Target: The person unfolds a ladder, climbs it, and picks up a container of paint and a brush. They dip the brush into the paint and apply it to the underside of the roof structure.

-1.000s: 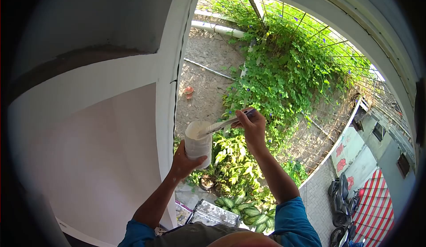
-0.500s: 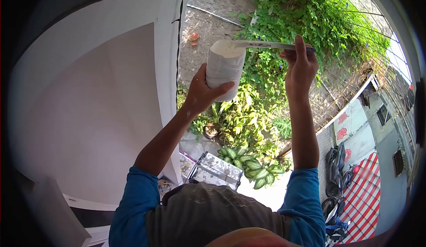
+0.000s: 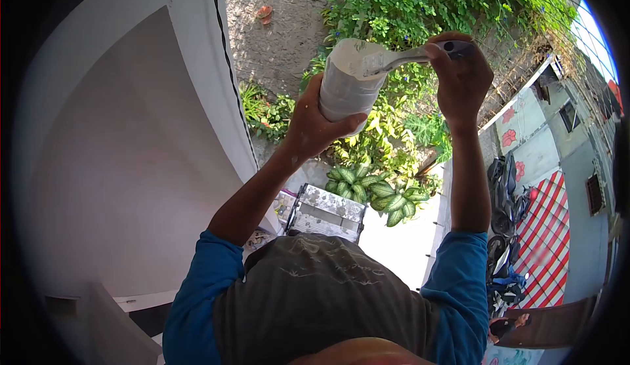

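Note:
My left hand (image 3: 321,119) is closed around a white cylindrical container (image 3: 351,93), its thumb across the lower side. The container's open top tilts toward me, and its inside looks coated with white paint. In my right hand (image 3: 462,80) is a paintbrush (image 3: 410,55), gripped near the handle end, where a dark hole shows. The brush's pale, wide head lies in the container mouth against the right rim; its tip is hard to make out there.
A white wall edge (image 3: 203,83) with a black cable (image 3: 226,57) rises on the left. Below are leafy plants (image 3: 394,198), a paint-spattered grey metal piece (image 3: 328,211) and green vines (image 3: 420,11). Parked motorbikes (image 3: 502,194) and a person (image 3: 508,325) are at the right.
The paintbrush has gone from nearly level across the rim to slanting down into the container. My right hand has turned and its index finger has folded down. The view has shifted.

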The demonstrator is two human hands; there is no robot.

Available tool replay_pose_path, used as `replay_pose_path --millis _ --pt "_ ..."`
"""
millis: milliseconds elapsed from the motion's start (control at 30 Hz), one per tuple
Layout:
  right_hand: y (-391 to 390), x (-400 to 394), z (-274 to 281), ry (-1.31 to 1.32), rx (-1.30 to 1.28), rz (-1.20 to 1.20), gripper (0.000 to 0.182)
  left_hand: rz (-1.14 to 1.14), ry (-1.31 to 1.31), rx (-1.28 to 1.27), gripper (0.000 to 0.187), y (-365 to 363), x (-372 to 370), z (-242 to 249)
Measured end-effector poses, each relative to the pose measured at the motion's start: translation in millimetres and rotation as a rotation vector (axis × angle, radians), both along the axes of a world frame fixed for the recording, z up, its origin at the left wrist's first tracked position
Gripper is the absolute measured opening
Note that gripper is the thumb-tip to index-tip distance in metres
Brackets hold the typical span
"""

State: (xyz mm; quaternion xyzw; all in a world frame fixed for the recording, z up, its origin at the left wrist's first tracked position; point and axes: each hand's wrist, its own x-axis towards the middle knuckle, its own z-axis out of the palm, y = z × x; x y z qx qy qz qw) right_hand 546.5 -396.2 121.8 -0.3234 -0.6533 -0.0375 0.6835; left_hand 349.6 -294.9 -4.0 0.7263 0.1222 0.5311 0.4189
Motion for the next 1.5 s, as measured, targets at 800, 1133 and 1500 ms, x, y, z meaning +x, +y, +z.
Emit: replay_pose_path --millis 800,1133,1500 --pt "3.4 44.9 -74.2 0.825 -0.187 0.151 0.028 -0.162 -0.024 -0.196 0.079 -1.6 17.4 -40.3" --pt "20.2 22.0 -66.0 1.041 -0.298 0.498 0.02 -0.092 -0.095 -0.191 0.073 2.8 -5.2 -24.5" --pt "50.4 -5.1 -35.2 0.927 -0.32 0.59 0.02 0.041 -0.156 -0.158 0.067 9.1 -38.8 4.9"
